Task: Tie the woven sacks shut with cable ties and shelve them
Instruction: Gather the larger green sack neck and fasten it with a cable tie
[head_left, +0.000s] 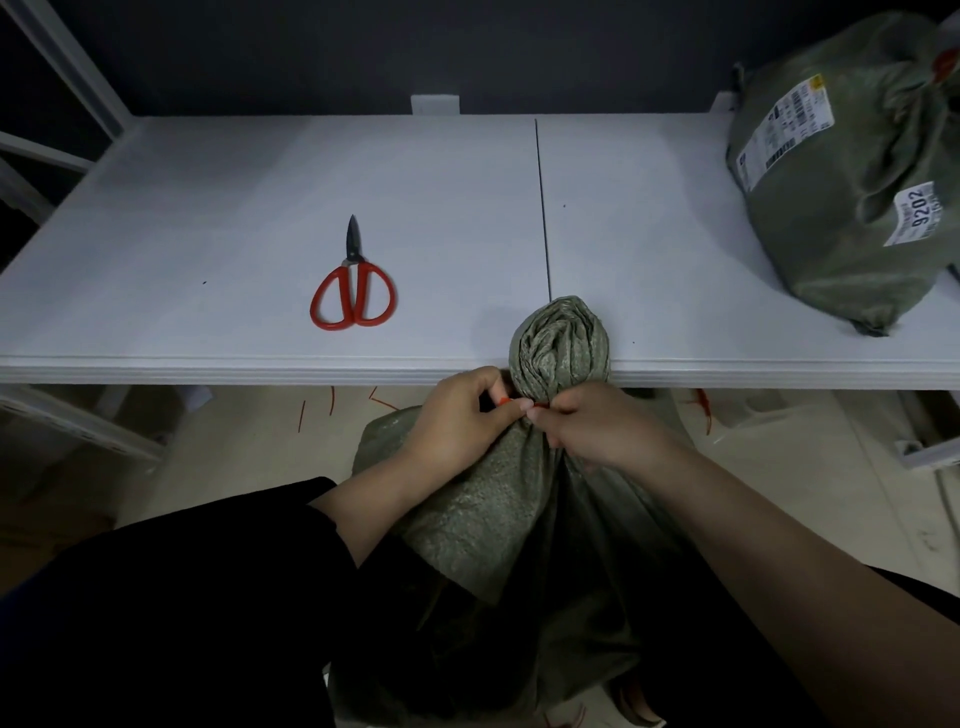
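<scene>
dim overall | wide-angle bowing (edges) | corners dark, soft

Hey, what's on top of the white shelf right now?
Red-handled scissors and a labelled green sack lie on the shelf; the second sack's gathered top overlaps its front edge. Anything behind the labelled sack is hidden.

Cable tie (503, 400): I see only 2 orange slivers, pinched between the left hand (457, 415) and right hand (587, 426); loop and lock are covered. Sack (558, 338) base, 6 o'clock: runs off the bottom edge. Second sack (831, 208), 2 o'clock: cut by the right edge; label (789, 124) print too small to read. Red scraps (702, 410) below the shelf (260, 371) lip: blurred, unidentifiable.
</scene>
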